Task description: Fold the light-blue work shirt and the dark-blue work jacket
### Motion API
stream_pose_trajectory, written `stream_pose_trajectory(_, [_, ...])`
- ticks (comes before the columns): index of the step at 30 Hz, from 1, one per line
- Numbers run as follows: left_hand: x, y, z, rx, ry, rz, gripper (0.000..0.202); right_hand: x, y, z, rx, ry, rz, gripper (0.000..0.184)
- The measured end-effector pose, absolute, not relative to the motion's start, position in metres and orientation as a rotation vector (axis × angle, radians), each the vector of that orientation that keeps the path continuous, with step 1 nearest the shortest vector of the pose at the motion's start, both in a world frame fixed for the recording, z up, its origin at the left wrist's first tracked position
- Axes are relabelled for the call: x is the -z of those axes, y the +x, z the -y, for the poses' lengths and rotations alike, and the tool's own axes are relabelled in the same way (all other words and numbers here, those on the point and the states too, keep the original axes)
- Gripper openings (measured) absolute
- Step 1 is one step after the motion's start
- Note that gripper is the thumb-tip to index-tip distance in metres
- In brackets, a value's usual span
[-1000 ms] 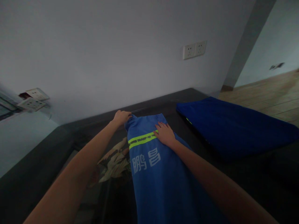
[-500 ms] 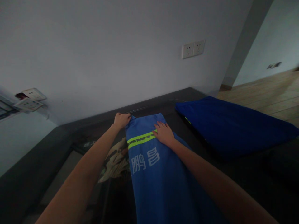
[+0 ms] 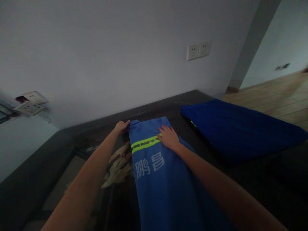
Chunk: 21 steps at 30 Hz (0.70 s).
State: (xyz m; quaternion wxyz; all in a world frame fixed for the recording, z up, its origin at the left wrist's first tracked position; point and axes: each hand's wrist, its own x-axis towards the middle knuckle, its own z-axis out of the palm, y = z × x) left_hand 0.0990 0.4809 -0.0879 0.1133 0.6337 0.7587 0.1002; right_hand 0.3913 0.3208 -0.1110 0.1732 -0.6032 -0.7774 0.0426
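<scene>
A blue work jacket [image 3: 166,189] lies folded lengthwise on the dark surface in front of me. Across its far end runs a yellow-green band, with large white characters below it. At the far left corner, my left hand [image 3: 122,126] pinches the cloth, thumb on top and the other fingers partly hidden. My right hand [image 3: 169,138] rests flat on the jacket by the right end of the band, fingers stretched out. The near end of the jacket runs out of view between my forearms.
A darker blue folded garment [image 3: 240,128] lies to the right. Left of the jacket is a patterned, beige-and-brown patch [image 3: 119,163]. The dark tabletop [image 3: 154,110] has a raised back edge against the wall. Wall sockets [image 3: 199,50] sit above it.
My left hand has slid slightly left, drawing the jacket's far left corner outward a little. My right hand and the darker garment have stayed in place.
</scene>
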Motion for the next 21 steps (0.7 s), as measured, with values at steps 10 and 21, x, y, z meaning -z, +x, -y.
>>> stream_pose_trajectory(10, [0.089, 0.115, -0.483, -0.735, 1.844, -2.070, 0.034, 0.110, 0.392, -0.320, -0.134, -1.711, 2.210, 0.049])
stream_pose_trajectory(21, [0.099, 0.114, -0.454, -0.733, 2.048, -2.309, 0.042, 0.110, 0.391, -0.319, -0.105, -1.709, 2.195, 0.047])
